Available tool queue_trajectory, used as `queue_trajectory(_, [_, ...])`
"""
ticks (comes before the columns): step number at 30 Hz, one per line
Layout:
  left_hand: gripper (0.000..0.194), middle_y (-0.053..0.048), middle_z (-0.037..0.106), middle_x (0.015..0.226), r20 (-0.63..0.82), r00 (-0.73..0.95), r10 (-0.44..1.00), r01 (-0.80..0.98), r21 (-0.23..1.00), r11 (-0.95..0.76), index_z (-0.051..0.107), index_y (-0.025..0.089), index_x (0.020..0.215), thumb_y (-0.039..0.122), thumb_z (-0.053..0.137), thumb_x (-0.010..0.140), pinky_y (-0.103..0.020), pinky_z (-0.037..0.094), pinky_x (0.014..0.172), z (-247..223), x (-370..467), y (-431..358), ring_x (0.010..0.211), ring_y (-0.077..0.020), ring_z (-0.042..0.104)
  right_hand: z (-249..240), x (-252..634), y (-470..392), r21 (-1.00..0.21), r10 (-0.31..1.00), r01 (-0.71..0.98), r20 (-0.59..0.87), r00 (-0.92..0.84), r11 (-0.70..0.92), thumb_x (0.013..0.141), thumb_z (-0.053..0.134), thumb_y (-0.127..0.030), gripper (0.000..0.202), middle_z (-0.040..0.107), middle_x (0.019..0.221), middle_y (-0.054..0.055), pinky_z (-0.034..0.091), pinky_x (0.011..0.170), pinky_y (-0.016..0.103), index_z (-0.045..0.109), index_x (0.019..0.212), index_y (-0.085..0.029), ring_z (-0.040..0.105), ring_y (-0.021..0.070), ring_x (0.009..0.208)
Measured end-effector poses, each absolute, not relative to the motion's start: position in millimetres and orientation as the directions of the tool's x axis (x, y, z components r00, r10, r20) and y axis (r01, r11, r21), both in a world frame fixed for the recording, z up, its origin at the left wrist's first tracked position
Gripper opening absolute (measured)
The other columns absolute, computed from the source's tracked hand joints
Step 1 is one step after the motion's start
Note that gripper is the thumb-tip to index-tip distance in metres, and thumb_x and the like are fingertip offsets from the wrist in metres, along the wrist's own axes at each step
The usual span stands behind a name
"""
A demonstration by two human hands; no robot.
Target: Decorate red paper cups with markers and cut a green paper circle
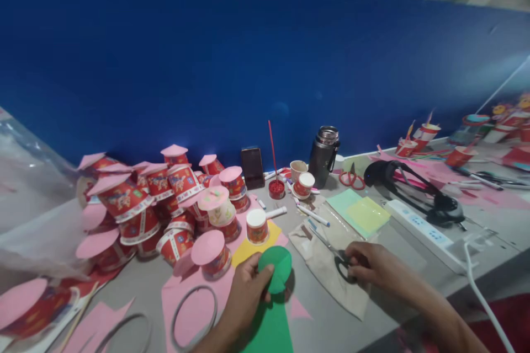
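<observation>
Between the thumb and fingers of my left hand is a round green paper disc, raised above the table. A green paper sheet lies under that hand. My right hand is closed on the handles of a pair of scissors, whose blades point up and left over a beige cloth. Ahead of the disc, a red paper cup with a white top stands on yellow paper. Pink paper with a grey ring on it lies left of my left hand.
Red paper cups with pink paper tops are piled at the left. Toward the blue wall stand a phone, a small red pot and a black flask. A power strip and headphones lie at the right.
</observation>
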State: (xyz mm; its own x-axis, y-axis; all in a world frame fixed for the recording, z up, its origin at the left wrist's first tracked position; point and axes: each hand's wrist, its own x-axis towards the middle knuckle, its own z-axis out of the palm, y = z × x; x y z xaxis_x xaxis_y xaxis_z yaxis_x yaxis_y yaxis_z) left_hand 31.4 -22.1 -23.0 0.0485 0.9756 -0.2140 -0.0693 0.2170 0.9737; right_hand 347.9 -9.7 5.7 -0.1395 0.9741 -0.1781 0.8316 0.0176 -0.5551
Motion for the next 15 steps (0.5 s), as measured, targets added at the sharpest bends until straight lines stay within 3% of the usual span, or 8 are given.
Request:
queue_trajectory(4, [0.046, 0.002, 0.058, 0.057, -0.175, 0.075, 0.982, -0.025, 0.984, 0.178, 0.068, 0.016, 0.075, 0.06, 0.083, 0.076, -0.023, 0.032, 0.045, -29.8, 31.5, -16.7, 0.043, -0.0094, 0.046, 60.6, 322.7, 14.3, -0.483, 0.991, 0.867, 0.008, -0.134, 0.121, 0.096, 0.056, -0.035, 0.022, 0.076, 0.079, 0.003, 0.035, 0.065, 0.028, 0.073, 0.089, -0.021, 0.065, 0.0198, 0.072])
queue_trajectory(7, [0.049, 0.003, 0.057, 0.056, -0.16, 0.089, 0.983, 0.032, 0.987, 0.158, 0.066, 0.017, 0.073, 0.063, 0.081, 0.076, -0.024, 0.034, 0.047, -31.6, 31.3, -14.4, 0.043, -0.0105, 0.047, 97.3, 283.8, 55.0, -0.449, 0.975, 0.867, 0.146, -0.169, 0.218, 0.101, 0.058, -0.043, 0.03, 0.077, 0.081, 0.003, 0.036, 0.065, 0.027, 0.075, 0.092, -0.02, 0.067, 0.0187, 0.073])
queue_trajectory(9, [0.05, 0.004, 0.055, 0.057, -0.162, 0.108, 0.981, 0.044, 0.986, 0.158, 0.064, 0.018, 0.072, 0.066, 0.081, 0.075, -0.025, 0.035, 0.046, -34.1, 31.0, -14.0, 0.042, -0.011, 0.047, 112.7, 254.1, 87.8, -0.3, 0.969, 0.924, 0.143, -0.204, 0.239, 0.104, 0.058, -0.045, 0.032, 0.079, 0.087, 0.005, 0.038, 0.066, 0.027, 0.075, 0.094, -0.02, 0.071, 0.0193, 0.081])
queue_trajectory(12, [0.051, 0.005, 0.054, 0.06, -0.164, 0.123, 0.979, 0.014, 0.986, 0.164, 0.063, 0.02, 0.075, 0.068, 0.079, 0.077, -0.025, 0.033, 0.046, -43.3, 30.3, -13.7, 0.042, -0.0109, 0.046, 120.6, 213.8, 133.4, -0.222, 0.969, 0.946, 0.13, -0.212, 0.237, 0.103, 0.063, -0.045, 0.031, 0.081, 0.101, 0.011, 0.042, 0.07, 0.028, 0.078, 0.1, -0.018, 0.075, 0.0243, 0.094])
queue_trajectory(15, [0.054, 0.005, 0.05, 0.057, -0.18, 0.151, 0.972, -0.025, 0.982, 0.186, 0.061, 0.021, 0.075, 0.072, 0.077, 0.078, -0.025, 0.03, 0.046, -55.0, 27.7, -11.6, 0.043, -0.0112, 0.044, 114.5, 184.5, 164.0, -0.173, 0.957, 0.943, 0.119, -0.266, 0.284, 0.107, 0.057, -0.048, 0.036, 0.083, 0.112, 0.012, 0.048, 0.079, 0.03, 0.074, 0.126, -0.022, 0.077, 0.0274, 0.106])
